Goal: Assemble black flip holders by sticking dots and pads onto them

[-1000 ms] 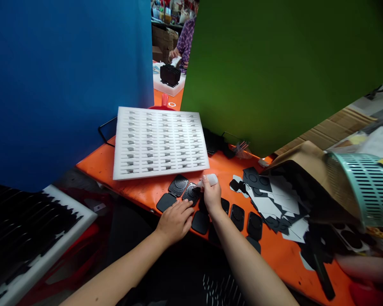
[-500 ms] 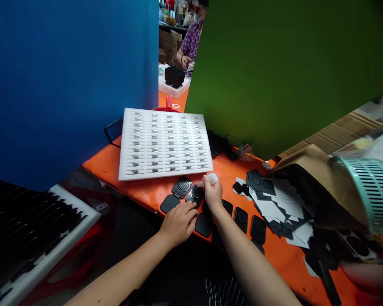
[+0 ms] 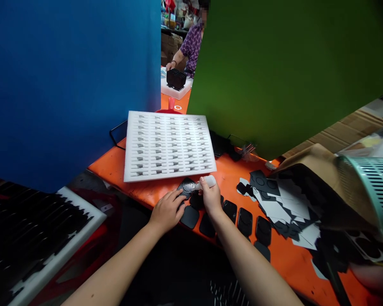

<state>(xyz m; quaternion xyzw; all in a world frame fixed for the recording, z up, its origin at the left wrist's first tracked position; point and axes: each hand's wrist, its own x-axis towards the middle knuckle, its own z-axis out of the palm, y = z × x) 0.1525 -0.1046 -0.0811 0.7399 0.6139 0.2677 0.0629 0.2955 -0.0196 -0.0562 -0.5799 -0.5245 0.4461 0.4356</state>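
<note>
My right hand (image 3: 211, 196) is wrapped round a small white squeeze bottle (image 3: 210, 181). The bottle's narrow nozzle points left, at a black plate with ring-shaped grooves (image 3: 187, 186). My left hand (image 3: 168, 211) lies with outstretched fingers at that plate's lower-left edge, its fingertips touching it. Just right of my left hand is a smooth black square plate (image 3: 190, 217). More black hinged pieces (image 3: 244, 222) lie in a row along the table's near edge, some partly hidden under my right forearm.
A white foam tray (image 3: 170, 146) with rows of metal-lined slots stands behind my hands. Black and white cut sheets (image 3: 287, 202) are heaped at right beside a green basket (image 3: 367, 187). Another foam tray (image 3: 95, 214) holds black pieces at lower left. Blue and green panels flank a co-worker (image 3: 191, 46).
Both hands now work at the ringed plate farther back, the nozzle over it. My left hand has shifted left, off the nearer plates. The co-worker's hand has lowered to a black stack.
</note>
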